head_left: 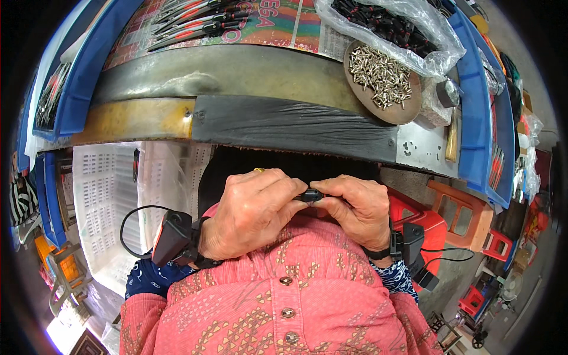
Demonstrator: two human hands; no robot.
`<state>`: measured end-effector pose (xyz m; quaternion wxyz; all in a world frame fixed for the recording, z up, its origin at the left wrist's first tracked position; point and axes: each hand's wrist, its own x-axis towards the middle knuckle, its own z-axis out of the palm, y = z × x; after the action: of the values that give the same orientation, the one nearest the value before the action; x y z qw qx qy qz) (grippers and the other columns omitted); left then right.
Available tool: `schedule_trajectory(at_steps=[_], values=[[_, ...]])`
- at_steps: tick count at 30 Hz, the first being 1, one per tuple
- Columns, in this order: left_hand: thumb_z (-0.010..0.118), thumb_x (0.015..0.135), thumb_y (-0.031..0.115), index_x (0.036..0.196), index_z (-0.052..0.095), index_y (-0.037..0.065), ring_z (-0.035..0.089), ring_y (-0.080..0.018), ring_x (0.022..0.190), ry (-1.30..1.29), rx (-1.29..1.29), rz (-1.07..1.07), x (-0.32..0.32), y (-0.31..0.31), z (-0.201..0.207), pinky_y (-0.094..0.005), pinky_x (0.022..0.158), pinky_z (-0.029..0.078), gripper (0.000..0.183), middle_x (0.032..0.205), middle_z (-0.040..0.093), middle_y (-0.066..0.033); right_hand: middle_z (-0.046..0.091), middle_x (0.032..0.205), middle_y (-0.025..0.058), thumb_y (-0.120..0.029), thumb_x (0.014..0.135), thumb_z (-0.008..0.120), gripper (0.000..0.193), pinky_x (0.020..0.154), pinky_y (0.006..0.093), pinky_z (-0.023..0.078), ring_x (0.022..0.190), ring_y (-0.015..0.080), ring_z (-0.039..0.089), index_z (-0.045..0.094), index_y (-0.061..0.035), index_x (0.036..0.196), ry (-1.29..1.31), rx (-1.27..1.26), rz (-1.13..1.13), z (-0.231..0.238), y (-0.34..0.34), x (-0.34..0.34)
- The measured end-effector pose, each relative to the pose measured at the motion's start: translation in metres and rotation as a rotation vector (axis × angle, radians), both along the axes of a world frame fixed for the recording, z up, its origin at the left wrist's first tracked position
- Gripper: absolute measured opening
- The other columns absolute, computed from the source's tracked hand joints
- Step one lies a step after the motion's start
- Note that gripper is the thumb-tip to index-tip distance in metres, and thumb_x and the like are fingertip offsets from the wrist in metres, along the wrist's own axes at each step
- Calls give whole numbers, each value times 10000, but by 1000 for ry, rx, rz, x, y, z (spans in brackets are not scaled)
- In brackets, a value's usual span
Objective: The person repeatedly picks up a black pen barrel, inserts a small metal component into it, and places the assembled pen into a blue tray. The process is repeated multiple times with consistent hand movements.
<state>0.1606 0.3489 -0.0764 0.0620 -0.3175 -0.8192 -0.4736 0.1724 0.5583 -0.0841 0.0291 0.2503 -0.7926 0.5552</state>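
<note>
Between my two hands, just in front of my chest, is a small black pen part with a rounded shape. My left hand pinches one end of it with thumb and fingers. At its other end, the thumb and fingertips of my right hand close on it, and they hide that end. Beyond my hands, a brown dish on the bench holds a pile of small silvery metal pen tips. A clear plastic bag behind it is full of black pen parts.
The bench edge carries a black padded strip. Several assembled pens lie at the back left. Blue bins with pens flank the bench. A white crate with a pen stands below left, a red stool at right.
</note>
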Motion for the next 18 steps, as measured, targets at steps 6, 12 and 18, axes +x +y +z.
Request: schedule_trajectory(at_steps=[6, 12, 18], values=[[824, 675, 43, 901, 683, 29, 660, -268, 644, -11, 34, -27, -9, -2, 9, -336, 565, 509, 266, 764, 668, -104, 707, 785, 125, -97, 818, 772, 235, 597, 287, 526, 670, 222, 693, 714, 37, 1002, -24, -17, 4, 12, 3, -6], [806, 668, 56, 908, 673, 51, 613, -242, 620, 42, 23, -28, -17, 1, 22, -337, 558, 493, 275, 739, 603, -73, 721, 817, 121, -103, 788, 792, 276, 624, 302, 538, 700, 240, 703, 716, 31, 1017, 15, -11, 5, 30, 5, -14], [802, 656, 14, 890, 691, 33, 640, -243, 605, 82, 23, 3, -29, 1, 34, -331, 537, 505, 261, 759, 665, -86, 679, 791, 125, -74, 775, 778, 236, 639, 338, 518, 700, 279, 657, 703, 13, 982, 92, 168, -319, 60, 32, -24]])
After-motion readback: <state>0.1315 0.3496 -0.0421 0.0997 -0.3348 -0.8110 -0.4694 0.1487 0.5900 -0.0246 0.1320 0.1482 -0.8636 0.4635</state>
